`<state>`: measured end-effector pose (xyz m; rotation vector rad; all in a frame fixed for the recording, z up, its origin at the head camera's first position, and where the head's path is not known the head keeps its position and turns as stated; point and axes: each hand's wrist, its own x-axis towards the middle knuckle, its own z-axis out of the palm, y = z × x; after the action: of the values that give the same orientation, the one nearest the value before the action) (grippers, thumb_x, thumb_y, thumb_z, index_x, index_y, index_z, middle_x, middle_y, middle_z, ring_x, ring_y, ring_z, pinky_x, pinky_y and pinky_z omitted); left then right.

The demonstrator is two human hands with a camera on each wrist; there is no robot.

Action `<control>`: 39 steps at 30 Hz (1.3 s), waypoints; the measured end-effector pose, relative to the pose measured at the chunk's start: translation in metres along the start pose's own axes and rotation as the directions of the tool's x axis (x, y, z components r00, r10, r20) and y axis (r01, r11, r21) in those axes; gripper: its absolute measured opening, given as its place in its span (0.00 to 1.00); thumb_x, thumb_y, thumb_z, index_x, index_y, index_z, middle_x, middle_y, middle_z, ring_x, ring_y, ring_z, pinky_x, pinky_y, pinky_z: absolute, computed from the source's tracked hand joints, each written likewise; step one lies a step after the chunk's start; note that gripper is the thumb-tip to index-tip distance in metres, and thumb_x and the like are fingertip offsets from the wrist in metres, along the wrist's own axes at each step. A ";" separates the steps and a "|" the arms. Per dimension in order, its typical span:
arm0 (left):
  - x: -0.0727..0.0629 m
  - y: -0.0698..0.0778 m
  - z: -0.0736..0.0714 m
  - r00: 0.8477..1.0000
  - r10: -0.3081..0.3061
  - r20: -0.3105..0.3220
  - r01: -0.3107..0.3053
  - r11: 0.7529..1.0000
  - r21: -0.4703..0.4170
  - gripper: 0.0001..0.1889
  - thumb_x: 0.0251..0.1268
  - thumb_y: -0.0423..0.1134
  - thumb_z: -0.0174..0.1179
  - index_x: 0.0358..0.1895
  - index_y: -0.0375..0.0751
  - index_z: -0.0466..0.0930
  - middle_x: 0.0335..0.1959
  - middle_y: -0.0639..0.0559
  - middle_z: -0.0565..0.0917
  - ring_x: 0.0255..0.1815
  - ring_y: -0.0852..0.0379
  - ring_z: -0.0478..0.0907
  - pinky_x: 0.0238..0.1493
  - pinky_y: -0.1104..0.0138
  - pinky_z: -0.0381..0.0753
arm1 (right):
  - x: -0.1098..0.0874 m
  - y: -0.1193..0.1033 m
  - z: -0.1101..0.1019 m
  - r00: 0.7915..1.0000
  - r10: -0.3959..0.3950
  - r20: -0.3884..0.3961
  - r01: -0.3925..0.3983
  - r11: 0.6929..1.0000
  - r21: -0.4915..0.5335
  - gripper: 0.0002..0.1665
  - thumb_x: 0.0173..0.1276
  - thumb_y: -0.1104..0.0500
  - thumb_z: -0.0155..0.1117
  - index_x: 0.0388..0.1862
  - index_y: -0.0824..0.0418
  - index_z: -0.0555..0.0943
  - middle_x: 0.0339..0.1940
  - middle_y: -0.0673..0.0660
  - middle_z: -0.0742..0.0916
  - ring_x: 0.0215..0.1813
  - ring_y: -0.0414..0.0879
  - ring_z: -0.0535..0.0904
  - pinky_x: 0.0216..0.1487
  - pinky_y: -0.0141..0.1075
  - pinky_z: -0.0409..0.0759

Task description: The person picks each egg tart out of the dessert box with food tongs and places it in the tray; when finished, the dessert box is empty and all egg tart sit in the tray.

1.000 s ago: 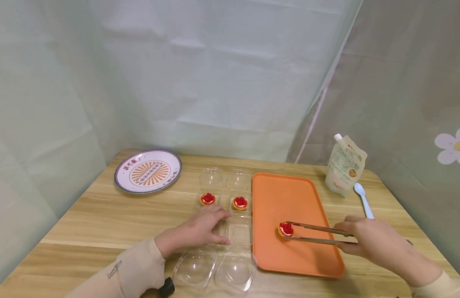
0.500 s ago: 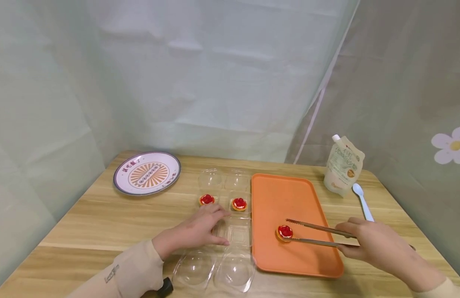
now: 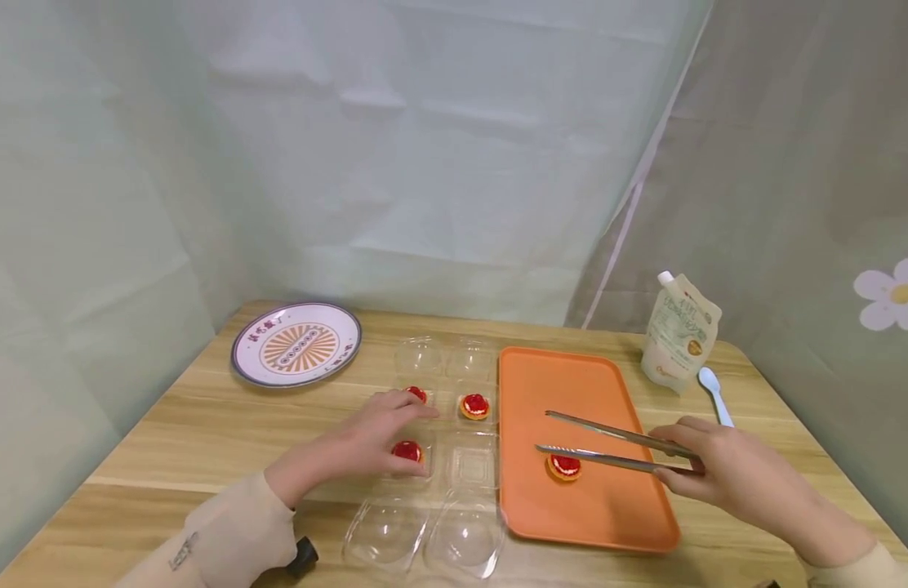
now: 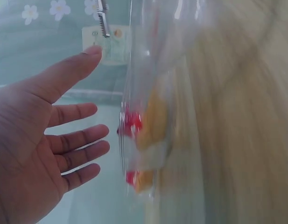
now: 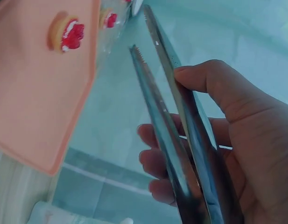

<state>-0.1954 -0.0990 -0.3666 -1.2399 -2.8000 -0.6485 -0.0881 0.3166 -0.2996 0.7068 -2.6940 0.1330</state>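
Observation:
My right hand (image 3: pixel 733 465) grips metal tongs (image 5: pixel 169 93), thumb on one arm and fingers on the other. In the head view the tongs' parted tips hang over the orange tray (image 3: pixel 557 376), and one arm crosses in front of a small red-topped tart (image 3: pixel 565 468) lying there. The right wrist view shows that tart (image 5: pixel 67 34) apart from the tongs. My left hand (image 3: pixel 354 437) hovers at the left side of a clear plastic container (image 3: pixel 472 465), fingers extended and holding nothing. Three tarts sit in its compartments; the left hand partly covers the front-left tart (image 3: pixel 407 452).
A patterned plate (image 3: pixel 336 363) stands at the back left. At the back right are an upright spouted pouch (image 3: pixel 678 335) and a light blue spoon (image 3: pixel 714 392). The container's domed lid parts (image 3: pixel 465 535) lie toward the table's front. Curtains hang behind the table.
The tongs have come away from the tart on the tray and lifted, their tips now left of it. My left hand has drawn left, uncovering the front-left tart.

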 end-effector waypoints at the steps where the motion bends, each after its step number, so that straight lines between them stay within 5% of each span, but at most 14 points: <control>1: -0.002 -0.002 -0.001 1.000 -0.001 0.001 0.001 1.000 0.007 0.36 0.47 0.52 0.73 0.62 0.44 0.74 0.55 0.48 0.78 0.57 0.47 0.73 0.60 0.51 0.74 | 0.003 -0.002 -0.001 1.000 0.001 0.005 -0.001 1.000 -0.002 0.19 0.49 0.55 0.77 0.40 0.45 0.82 0.31 0.34 0.78 0.23 0.23 0.59 0.21 0.21 0.60; 14: -0.025 -0.025 -0.005 1.000 -0.030 -0.011 0.030 1.000 0.005 0.39 0.44 0.56 0.72 0.63 0.46 0.74 0.58 0.48 0.78 0.59 0.47 0.73 0.61 0.50 0.73 | 0.050 -0.027 0.004 0.994 -0.097 0.041 0.096 0.995 0.034 0.18 0.53 0.52 0.75 0.43 0.50 0.81 0.25 0.37 0.74 0.23 0.25 0.62 0.21 0.22 0.62; 22: -0.030 -0.034 -0.007 0.997 -0.068 0.031 0.067 0.997 0.023 0.41 0.43 0.58 0.72 0.63 0.44 0.73 0.54 0.50 0.78 0.56 0.50 0.73 0.59 0.52 0.74 | 0.074 -0.050 0.024 0.982 -0.181 0.059 0.178 0.983 0.055 0.19 0.57 0.53 0.72 0.46 0.54 0.80 0.34 0.44 0.83 0.28 0.33 0.76 0.26 0.24 0.74; 39: -0.032 -0.040 -0.002 0.996 -0.073 0.058 0.074 0.997 -0.021 0.39 0.45 0.58 0.71 0.61 0.40 0.75 0.54 0.49 0.78 0.57 0.50 0.74 0.60 0.52 0.75 | 0.097 -0.086 0.061 0.959 -0.210 0.192 0.197 0.977 0.085 0.18 0.62 0.51 0.68 0.48 0.59 0.82 0.34 0.48 0.82 0.24 0.32 0.71 0.24 0.24 0.72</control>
<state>-0.2019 -0.1465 -0.3854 -1.1826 -2.9057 -0.6604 -0.1442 0.1865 -0.3218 1.0654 -2.7929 0.1027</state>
